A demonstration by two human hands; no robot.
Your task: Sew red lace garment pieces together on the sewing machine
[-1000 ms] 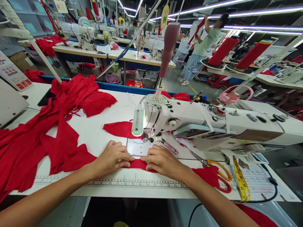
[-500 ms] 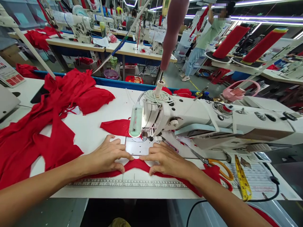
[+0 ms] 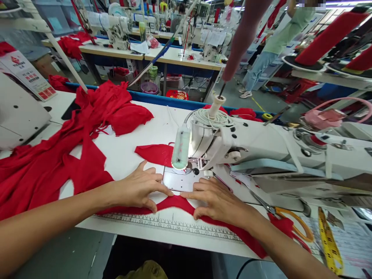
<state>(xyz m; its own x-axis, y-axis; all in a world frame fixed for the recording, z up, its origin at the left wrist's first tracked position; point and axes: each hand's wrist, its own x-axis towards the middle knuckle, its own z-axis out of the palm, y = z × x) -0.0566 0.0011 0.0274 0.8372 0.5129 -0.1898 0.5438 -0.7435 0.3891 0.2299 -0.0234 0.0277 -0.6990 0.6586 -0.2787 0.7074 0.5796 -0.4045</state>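
Observation:
A curved strip of red fabric (image 3: 174,201) lies along the table's front edge, above a printed ruler scale (image 3: 188,228). My left hand (image 3: 142,188) holds its left part against the table, index fingertip at the upper edge and thumb lower down. On the other side, my right hand (image 3: 213,199) grips the strip the same way, its index finger pointing at the left one. The two index fingertips are a small gap apart. Just beyond them is the needle plate of a white sewing machine (image 3: 255,143). A pointed red fabric piece (image 3: 154,154) lies partly behind the machine's light-green guard (image 3: 180,149).
A large heap of red fabric (image 3: 95,116) covers the left of the table. To the right lie orange-handled scissors (image 3: 293,221) and a yellow tape measure (image 3: 329,244). Red thread cones (image 3: 331,37) stand above. A person in a green shirt (image 3: 299,31) stands in the background.
The view has turned, so the scene sits further right and tilts slightly. Both hands keep their hold on the red fabric strip, with little visible movement.

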